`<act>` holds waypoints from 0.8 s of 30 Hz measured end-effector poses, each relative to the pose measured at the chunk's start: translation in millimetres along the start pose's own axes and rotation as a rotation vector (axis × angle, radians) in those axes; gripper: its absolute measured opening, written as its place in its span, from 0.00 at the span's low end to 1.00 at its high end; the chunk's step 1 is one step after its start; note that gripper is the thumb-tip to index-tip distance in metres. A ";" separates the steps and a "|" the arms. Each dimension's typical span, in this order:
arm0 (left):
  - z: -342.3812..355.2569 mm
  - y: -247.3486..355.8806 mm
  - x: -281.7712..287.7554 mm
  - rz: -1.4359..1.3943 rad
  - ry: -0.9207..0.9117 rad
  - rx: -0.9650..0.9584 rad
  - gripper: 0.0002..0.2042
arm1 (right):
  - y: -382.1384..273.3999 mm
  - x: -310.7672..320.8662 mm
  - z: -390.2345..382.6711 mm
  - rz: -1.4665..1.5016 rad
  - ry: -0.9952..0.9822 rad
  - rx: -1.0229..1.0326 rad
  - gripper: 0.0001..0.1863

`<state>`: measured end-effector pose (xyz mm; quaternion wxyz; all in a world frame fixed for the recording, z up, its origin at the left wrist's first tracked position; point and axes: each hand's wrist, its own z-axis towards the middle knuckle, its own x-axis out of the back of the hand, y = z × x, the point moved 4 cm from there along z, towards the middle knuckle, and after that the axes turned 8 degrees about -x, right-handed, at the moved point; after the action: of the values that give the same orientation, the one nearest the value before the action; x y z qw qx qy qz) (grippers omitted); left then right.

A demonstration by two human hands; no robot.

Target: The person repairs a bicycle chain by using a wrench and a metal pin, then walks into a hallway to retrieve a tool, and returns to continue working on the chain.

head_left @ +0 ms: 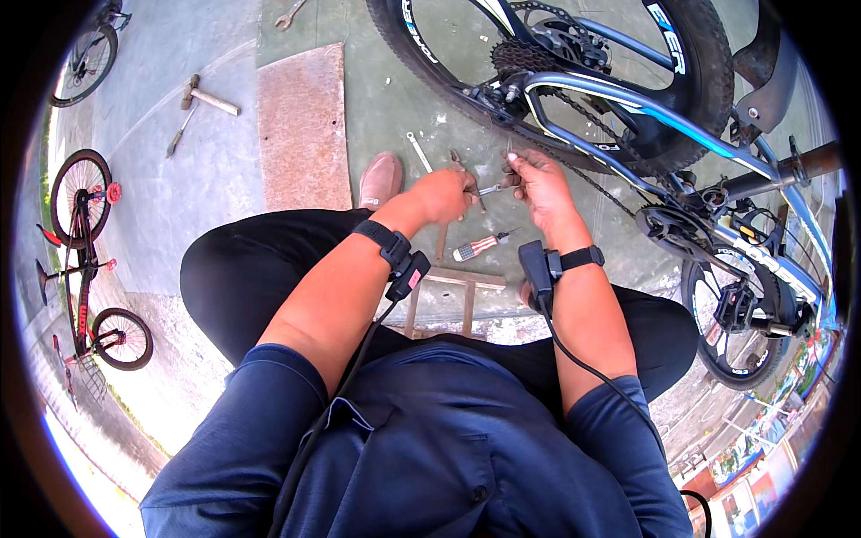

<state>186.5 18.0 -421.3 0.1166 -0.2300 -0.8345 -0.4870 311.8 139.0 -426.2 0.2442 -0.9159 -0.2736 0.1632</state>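
My left hand (446, 195) is closed in front of me, its fingers curled round a small shiny metal piece (490, 189) that looks like the end of a spanner. Close by on its right, my right hand (541, 186) has thumb and fingers pinched together. A thin wire-like strand seems to rise from that pinch; it is too fine to name. Just beyond my left hand, a combination spanner (418, 152) lies on the floor, beside the dark jaws of what look like pliers (456, 160). Below both hands rests a screwdriver (476, 247) with a striped, flag-patterned handle.
A bicycle (664, 117) with chain and rear sprockets stands at the right. Left of the spanner lies a rusty board (303, 134). Farther left are a hammer (213, 99) and a slim tool (180, 134). A low wooden stool (462, 279) sits between my legs; another bike (85, 260) stands far left.
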 end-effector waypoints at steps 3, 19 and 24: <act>-3.1 2.5 3.9 0.045 0.047 -0.009 0.12 | 8.8 0.5 3.8 0.112 -0.030 -0.066 0.07; -17.5 -26.9 15.1 0.327 0.041 0.274 0.15 | 8.0 17.4 0.8 0.226 0.064 0.018 0.04; -19.7 -19.6 14.2 0.394 -0.109 0.254 0.13 | 2.6 16.5 -2.0 0.090 0.084 0.053 0.09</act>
<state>163.9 -3.5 -420.4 0.1922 -0.3976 -0.8331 -0.3330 326.9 145.9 -428.6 0.2721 -0.9266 -0.2171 0.1427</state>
